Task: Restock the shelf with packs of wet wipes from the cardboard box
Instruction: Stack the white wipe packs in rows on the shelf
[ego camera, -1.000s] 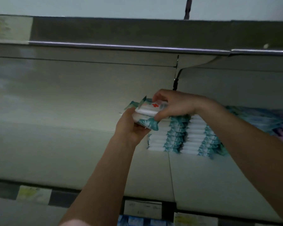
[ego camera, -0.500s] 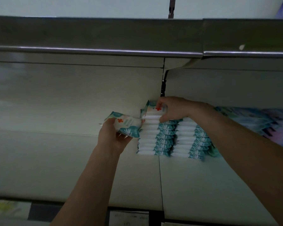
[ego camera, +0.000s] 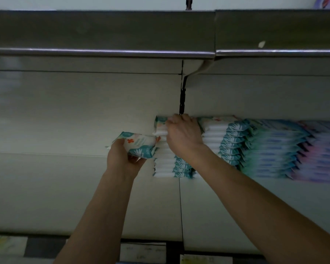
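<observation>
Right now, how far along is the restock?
Done: several stacks of wipes stand along the shelf. In hand: the right hand holds the top pack on the leftmost stack, and the left hand grips a loose pack beside it. Left: that pack is not yet placed; the box is out of view.

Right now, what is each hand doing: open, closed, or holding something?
Left hand: holds a loose wipes pack.
Right hand: grips the top pack of the leftmost stack.
</observation>
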Demonstrator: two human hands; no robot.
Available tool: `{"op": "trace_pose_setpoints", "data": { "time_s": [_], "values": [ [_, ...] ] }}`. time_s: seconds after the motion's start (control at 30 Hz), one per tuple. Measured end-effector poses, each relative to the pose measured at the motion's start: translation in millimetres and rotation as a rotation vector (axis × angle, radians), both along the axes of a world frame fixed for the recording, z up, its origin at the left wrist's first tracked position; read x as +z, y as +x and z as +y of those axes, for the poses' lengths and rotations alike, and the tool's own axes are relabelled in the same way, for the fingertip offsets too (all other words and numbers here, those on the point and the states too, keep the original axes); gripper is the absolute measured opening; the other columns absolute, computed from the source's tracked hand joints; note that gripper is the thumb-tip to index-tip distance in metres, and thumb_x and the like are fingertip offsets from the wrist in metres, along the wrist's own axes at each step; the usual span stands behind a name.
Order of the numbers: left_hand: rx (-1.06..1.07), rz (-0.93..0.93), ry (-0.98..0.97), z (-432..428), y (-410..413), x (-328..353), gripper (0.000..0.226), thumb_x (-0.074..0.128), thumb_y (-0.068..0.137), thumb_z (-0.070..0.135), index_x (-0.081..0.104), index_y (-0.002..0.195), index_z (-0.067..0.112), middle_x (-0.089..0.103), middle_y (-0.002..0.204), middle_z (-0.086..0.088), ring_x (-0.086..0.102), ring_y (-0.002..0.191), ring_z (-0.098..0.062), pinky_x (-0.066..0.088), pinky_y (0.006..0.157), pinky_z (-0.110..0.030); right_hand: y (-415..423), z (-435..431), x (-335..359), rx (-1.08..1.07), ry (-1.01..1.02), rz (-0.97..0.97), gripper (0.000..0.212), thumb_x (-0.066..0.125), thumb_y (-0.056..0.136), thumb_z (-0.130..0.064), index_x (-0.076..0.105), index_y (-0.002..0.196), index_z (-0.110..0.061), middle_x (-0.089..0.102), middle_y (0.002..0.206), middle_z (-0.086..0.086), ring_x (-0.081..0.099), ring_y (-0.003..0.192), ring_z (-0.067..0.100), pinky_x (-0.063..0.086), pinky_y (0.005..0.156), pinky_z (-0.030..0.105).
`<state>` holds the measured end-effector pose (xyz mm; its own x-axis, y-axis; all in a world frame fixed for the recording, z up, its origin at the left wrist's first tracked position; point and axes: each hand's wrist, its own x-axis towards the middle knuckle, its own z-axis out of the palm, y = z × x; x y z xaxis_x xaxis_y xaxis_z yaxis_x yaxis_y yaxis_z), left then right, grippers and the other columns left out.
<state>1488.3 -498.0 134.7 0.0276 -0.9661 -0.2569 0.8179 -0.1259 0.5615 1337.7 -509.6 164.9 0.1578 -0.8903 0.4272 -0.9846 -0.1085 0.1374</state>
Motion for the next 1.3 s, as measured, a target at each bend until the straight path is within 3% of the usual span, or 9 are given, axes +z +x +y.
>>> {"op": "trace_pose_setpoints", "data": {
  "time_s": [0.2,0.37,0.5,0.63,0.8,0.93,1.0,1.17,1.3],
  "values": [
    [0.008,-0.018,0.045,1,4,-1,0.009,0.046,0.097,0.015,0.053,0.095,0.010,0.061,0.115,-0.019,0.061,0.108,-0.037,0.051,0.089,-0.053,12,11,3,-0.054,0.010,-0.025,0.042,0.054,0.084,-0.002,0.055,0.126,-0.007,0.048,0.134,0.011,0.042,0.123,0.033,0.031,0.107,0.047],
    [0.024,-0.060,0.086,0,11,-2,0.010,0.045,0.096,0.014,0.054,0.094,0.009,0.062,0.107,-0.018,0.063,0.101,-0.036,0.053,0.082,-0.050,39,25,-5,0.168,-0.132,-0.069,0.031,0.052,0.083,0.002,0.061,0.112,-0.003,0.052,0.124,0.015,0.046,0.114,0.033,0.036,0.093,0.042],
    [0.021,-0.105,0.124,0,22,-6,0.011,0.045,0.096,0.013,0.054,0.095,0.007,0.063,0.102,-0.017,0.064,0.090,-0.033,0.054,0.073,-0.047,46,22,-12,0.297,-0.013,-0.178,0.030,0.051,0.088,0.000,0.065,0.114,-0.009,0.056,0.119,0.008,0.047,0.110,0.026,0.039,0.088,0.034],
    [-0.016,-0.161,0.180,-4,30,-15,0.012,0.047,0.096,0.012,0.055,0.103,0.007,0.061,0.094,-0.016,0.062,0.079,-0.030,0.054,0.072,-0.046,49,17,-20,0.319,0.282,-0.411,0.033,0.052,0.095,-0.017,0.062,0.126,-0.015,0.058,0.127,0.005,0.053,0.115,0.022,0.045,0.094,0.037],
    [-0.023,-0.190,0.240,-18,43,-32,0.034,0.046,0.095,0.005,0.052,0.129,0.006,0.061,0.110,-0.018,0.062,0.080,-0.031,0.053,0.054,-0.049,66,14,-34,0.302,0.358,-0.238,0.048,0.064,0.081,-0.052,0.061,0.120,-0.024,0.056,0.119,0.000,0.048,0.110,0.022,0.046,0.084,0.037],
    [-0.067,-0.272,0.271,-22,52,-43,0.033,0.044,0.094,0.000,0.050,0.126,0.002,0.059,0.113,-0.023,0.059,0.093,-0.036,0.047,0.075,-0.048,82,7,-57,0.269,0.331,-0.118,0.044,0.061,0.089,-0.029,0.052,0.130,-0.015,0.048,0.125,0.009,0.044,0.114,0.028,0.043,0.087,0.037],
    [-0.108,-0.362,0.282,-23,58,-48,0.026,0.045,0.094,-0.001,0.052,0.119,0.001,0.060,0.098,-0.023,0.060,0.083,-0.036,0.048,0.075,-0.048,86,5,-65,0.223,0.309,-0.086,0.041,0.059,0.090,-0.022,0.049,0.128,-0.012,0.046,0.124,0.011,0.045,0.114,0.030,0.042,0.084,0.036],
    [-0.218,-0.644,0.321,-36,68,-58,0.013,0.049,0.094,0.001,0.053,0.107,0.002,0.060,0.080,-0.019,0.059,0.066,-0.028,0.054,0.052,-0.037,84,-1,-77,0.173,0.296,0.025,0.028,0.048,0.091,-0.001,0.052,0.119,-0.004,0.049,0.121,0.015,0.048,0.111,0.030,0.037,0.077,0.034],
    [-0.245,-0.862,0.347,-51,71,-62,0.013,0.056,0.090,-0.004,0.054,0.104,-0.002,0.057,0.078,-0.019,0.057,0.061,-0.026,0.048,0.033,-0.032,81,-4,-77,0.172,0.322,0.100,0.026,0.045,0.092,0.002,0.058,0.115,-0.003,0.056,0.119,0.015,0.054,0.109,0.031,0.040,0.080,0.036]
  ]
}}
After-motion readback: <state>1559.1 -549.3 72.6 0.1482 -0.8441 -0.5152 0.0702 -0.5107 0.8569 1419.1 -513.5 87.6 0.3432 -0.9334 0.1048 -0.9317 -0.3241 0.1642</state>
